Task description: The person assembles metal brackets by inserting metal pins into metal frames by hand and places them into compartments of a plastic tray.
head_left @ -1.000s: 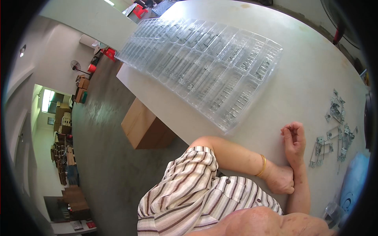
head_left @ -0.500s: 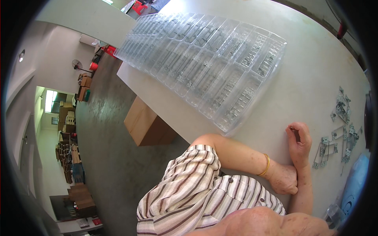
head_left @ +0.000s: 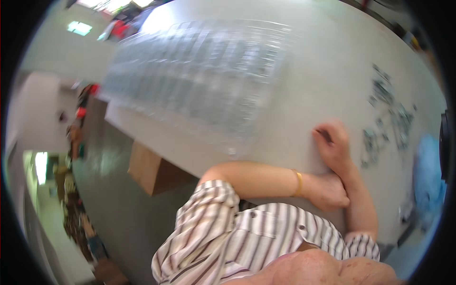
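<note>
My right hand (head_left: pixel 334 143) lies on the pale table (head_left: pixel 323 71) with its fingers curled in and nothing in it. My left hand (head_left: pixel 327 191), with a gold bangle at the wrist, presses against my right forearm near the table's edge; its fingertips are hidden behind that forearm. A large clear plastic tray (head_left: pixel 204 71) with many small compartments lies to the left of my hands, blurred. Small metal parts (head_left: pixel 387 116) lie scattered just right of my right hand.
A blue object (head_left: pixel 430 175) sits at the right edge of the table. A brown cardboard box (head_left: pixel 147 168) stands on the floor below the table's edge. My striped shirt (head_left: pixel 247 237) fills the lower middle. Shelves and clutter line the far left.
The view has swung and blurred, so the tray and table sit differently in the picture. My hands keep the same pose, left against right forearm.
</note>
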`<state>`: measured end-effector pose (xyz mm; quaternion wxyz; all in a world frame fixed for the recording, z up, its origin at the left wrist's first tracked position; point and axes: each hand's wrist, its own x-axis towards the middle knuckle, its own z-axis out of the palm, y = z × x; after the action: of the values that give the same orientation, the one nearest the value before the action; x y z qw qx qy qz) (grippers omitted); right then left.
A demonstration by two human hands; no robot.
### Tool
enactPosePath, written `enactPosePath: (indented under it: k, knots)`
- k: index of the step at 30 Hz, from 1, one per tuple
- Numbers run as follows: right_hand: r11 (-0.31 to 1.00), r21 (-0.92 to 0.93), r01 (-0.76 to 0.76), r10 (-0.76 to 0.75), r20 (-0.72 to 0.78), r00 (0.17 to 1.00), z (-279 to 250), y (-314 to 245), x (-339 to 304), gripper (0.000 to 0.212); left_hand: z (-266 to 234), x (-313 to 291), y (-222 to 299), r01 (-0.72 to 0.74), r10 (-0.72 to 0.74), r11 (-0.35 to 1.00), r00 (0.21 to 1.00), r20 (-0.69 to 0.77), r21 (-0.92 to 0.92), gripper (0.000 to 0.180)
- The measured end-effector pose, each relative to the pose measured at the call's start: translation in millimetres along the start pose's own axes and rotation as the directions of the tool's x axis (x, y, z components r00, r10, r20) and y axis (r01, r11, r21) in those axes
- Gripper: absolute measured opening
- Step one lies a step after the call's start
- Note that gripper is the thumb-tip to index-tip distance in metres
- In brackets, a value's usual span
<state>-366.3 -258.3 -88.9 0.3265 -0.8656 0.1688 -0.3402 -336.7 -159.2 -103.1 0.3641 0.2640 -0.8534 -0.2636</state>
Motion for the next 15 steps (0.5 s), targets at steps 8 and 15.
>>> enactPosePath:
  k: [8, 15]
  knots:
    - [0.961, 0.265, -0.085, 0.107, -0.070, 0.992, 12.6, -15.6, 10.4, 0.017, -27.7, -6.0, 16.3, 0.025, -0.026, 0.999, 0.998, 0.053, 0.025, 0.019]
    - [0.899, 0.439, -0.007, 0.146, -0.283, 0.948, -23.4, -38.1, 16.7, 0.018, -29.1, 3.2, 22.5, 0.014, -0.013, 1.000, 0.999, 0.043, -0.025, 0.015]
